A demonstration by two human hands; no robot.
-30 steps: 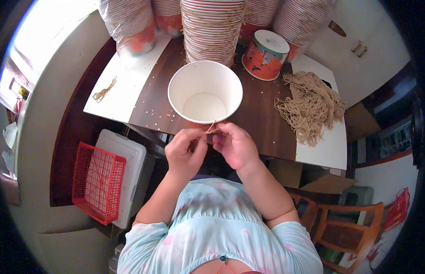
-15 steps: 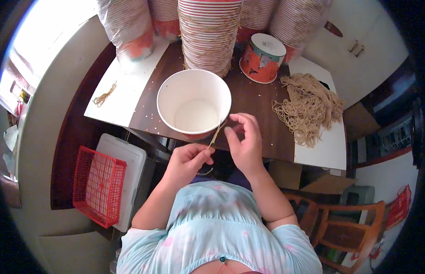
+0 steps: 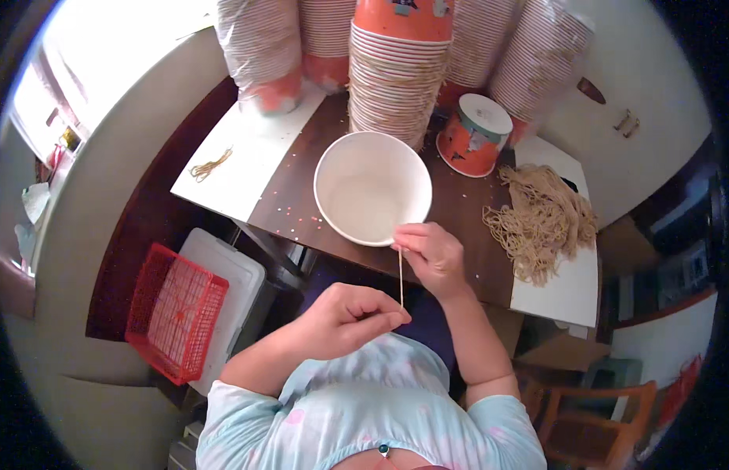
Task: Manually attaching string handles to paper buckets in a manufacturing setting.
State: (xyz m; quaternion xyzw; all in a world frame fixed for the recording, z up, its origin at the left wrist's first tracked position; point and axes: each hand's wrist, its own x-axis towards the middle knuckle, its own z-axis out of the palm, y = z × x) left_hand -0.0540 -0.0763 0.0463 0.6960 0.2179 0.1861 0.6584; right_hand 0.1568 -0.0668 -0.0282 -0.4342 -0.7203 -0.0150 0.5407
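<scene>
A large paper bucket (image 3: 331, 188), white inside, stands mouth up near the table's front edge. At its near right rim, my right hand (image 3: 436, 262) is closed in a pinch on one end of a thin beige cord (image 3: 401, 278). My left hand (image 3: 350, 319) pinches the cord's lower part, close to my body. Between the two hands the cord runs straight and taut. Whether it passes through the bucket's wall is hidden by my right fingers.
Behind the bucket rises a tall stack of nested buckets (image 3: 396, 90), with plastic-wrapped stacks (image 3: 259, 55) around it. One bucket (image 3: 474, 137) stands upside down. Loose cords (image 3: 544, 223) heap at right; a small bundle (image 3: 212, 164) lies left. A red basket (image 3: 196, 333) sits lower left.
My left hand has drawn down toward my body, and the cord has gone from short and slack to straight. My right fingers, apart before, now pinch at the rim. The whole view has shifted.
</scene>
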